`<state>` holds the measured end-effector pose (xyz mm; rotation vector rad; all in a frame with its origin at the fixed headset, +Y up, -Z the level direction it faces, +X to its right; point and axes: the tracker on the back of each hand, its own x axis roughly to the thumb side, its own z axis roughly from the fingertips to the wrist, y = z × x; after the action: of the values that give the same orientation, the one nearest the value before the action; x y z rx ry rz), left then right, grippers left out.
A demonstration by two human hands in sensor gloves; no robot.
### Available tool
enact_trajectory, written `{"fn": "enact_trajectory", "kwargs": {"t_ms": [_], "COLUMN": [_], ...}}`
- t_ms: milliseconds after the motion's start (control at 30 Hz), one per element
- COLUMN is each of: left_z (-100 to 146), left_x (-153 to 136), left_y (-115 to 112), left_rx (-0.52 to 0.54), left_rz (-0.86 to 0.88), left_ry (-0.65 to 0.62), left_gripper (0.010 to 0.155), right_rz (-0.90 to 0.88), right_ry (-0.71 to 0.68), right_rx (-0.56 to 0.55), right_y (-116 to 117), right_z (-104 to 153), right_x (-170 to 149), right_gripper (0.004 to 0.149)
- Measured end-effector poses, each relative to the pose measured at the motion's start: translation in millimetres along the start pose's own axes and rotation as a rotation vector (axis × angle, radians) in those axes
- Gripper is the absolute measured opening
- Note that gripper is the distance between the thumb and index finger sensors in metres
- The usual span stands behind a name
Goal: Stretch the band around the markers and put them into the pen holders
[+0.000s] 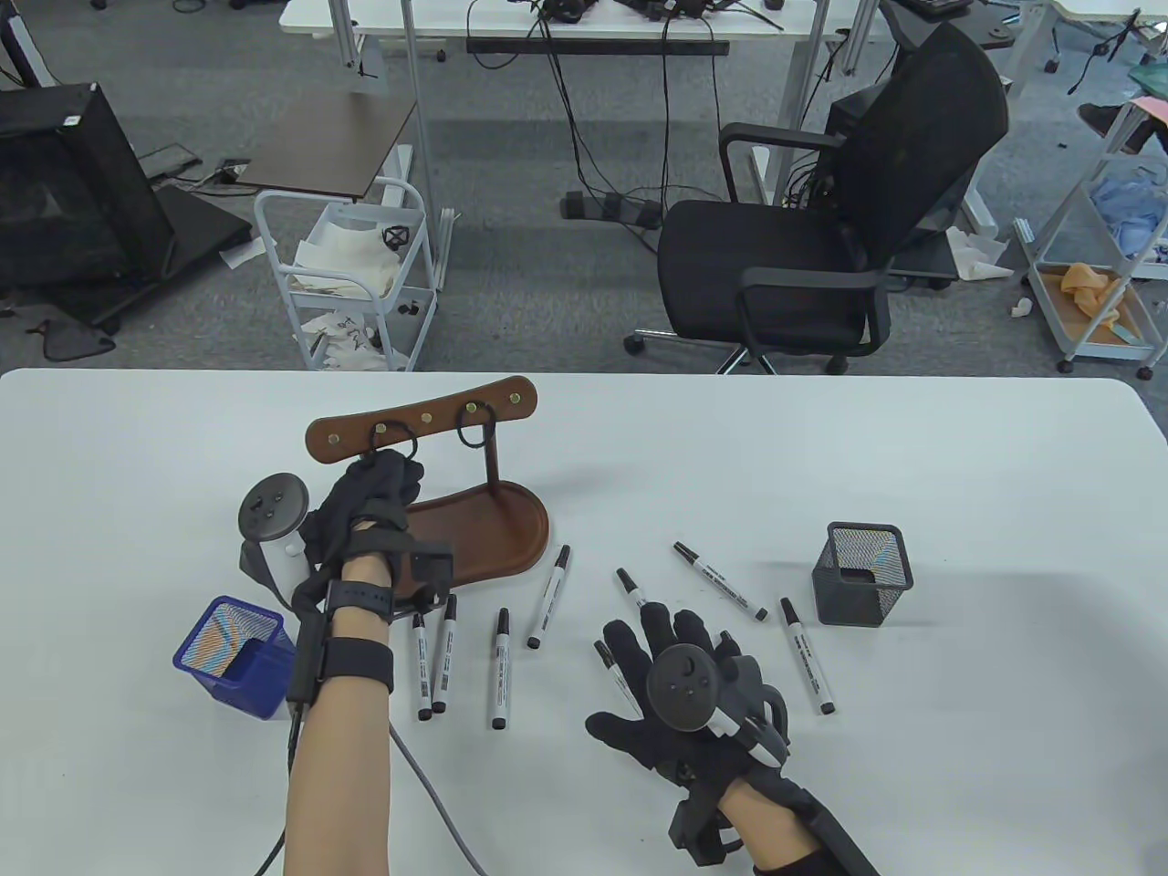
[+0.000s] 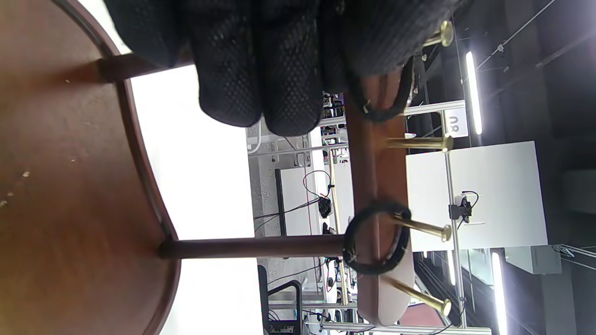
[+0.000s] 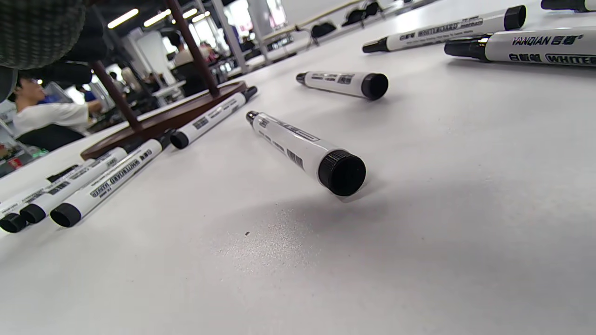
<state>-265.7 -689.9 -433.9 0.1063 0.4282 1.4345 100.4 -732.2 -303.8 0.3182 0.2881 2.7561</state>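
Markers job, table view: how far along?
Nothing finished: the markers lie loose on the table, and the black holder and blue holder have none in them. In hand: the left hand reaches a band on the wooden rack; the right hand rests over markers. Left: banding, loading.

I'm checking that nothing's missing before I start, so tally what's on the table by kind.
Markers: 9, counting one mostly hidden under the right hand
Black bands on the pegs: 2
Mesh pen holders: 2, one blue and one black
Wooden peg stand: 1
Total: 14
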Motion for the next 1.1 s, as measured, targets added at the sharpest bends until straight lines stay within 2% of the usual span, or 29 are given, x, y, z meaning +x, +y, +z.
{"fn": "enact_trajectory", "kwargs": {"t_ms": [500, 867, 967, 1100], "left_z": [19, 43, 48, 55], "left_x": [17, 11, 10, 8], "left_y": [12, 10, 6, -1], "left_rx": [-0.015, -0.13, -0.222, -0.28], "left_rz": [-0.063, -0.148, -0.145, -0.183], "left_ry": [-0.057, -0.128, -0.171, -0.218], "left_gripper": [0.044, 0.044, 0.044, 0.044], "right_rz": [0.0, 0.002, 0.003, 0.007], "right_ry": [0.001, 0.002, 0.004, 0.006], "right_rx": [-0.004, -0.003, -0.004, -0.006], "right_y": [-1, -1, -1, 0], "right_z": [0, 0, 0, 0], "right_x": [0, 1, 2, 2], "right_gripper": [0.09, 0.09, 0.09, 0.09]}}
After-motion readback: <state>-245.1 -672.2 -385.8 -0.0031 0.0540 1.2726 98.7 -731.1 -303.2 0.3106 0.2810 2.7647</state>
